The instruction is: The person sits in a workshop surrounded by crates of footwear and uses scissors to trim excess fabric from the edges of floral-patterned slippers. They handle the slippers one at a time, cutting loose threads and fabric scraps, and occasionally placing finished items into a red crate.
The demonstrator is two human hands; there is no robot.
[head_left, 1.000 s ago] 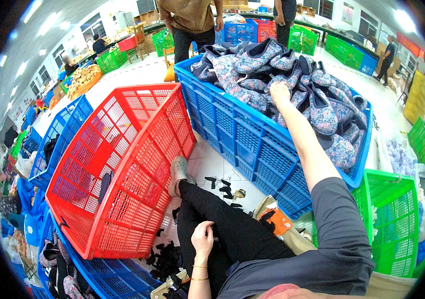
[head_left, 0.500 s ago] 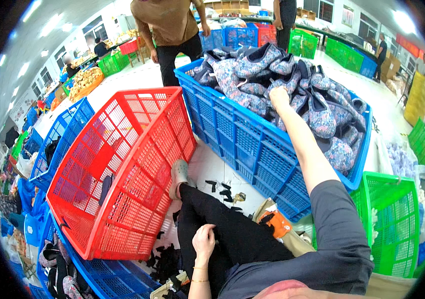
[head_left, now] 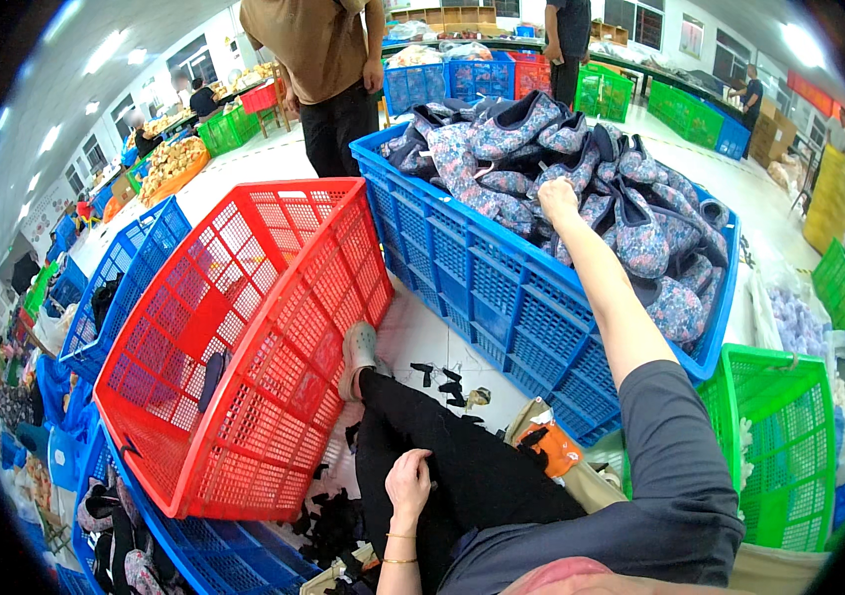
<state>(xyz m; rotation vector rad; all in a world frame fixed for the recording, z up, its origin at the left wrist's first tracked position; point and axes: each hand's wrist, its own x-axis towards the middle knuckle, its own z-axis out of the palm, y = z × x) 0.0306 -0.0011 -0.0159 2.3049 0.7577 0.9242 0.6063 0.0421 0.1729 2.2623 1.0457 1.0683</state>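
Observation:
Reaching out over the pile of floral slippers (head_left: 645, 233), my right hand (head_left: 559, 198) is closed at the near side of the heap, its fingertips hidden against a blue and pink patterned slipper with a dark lining. The pile fills a large blue plastic crate (head_left: 482, 273) to above its rim. My left hand (head_left: 407, 484) rests on my black-trousered thigh, fingers curled together, with nothing visible in it.
A tilted red crate (head_left: 279, 367) stands at my left with one dark piece inside. Blue crates (head_left: 214, 545) lie beyond it, and a green crate (head_left: 784, 436) is at my right. Black scraps (head_left: 338, 526) litter the floor. A person in brown (head_left: 318, 50) stands behind the crates.
The person in brown has shifted slightly left and lowered an arm. My right hand stays at nearly the same spot on the slippers, and my left hand stays on my thigh.

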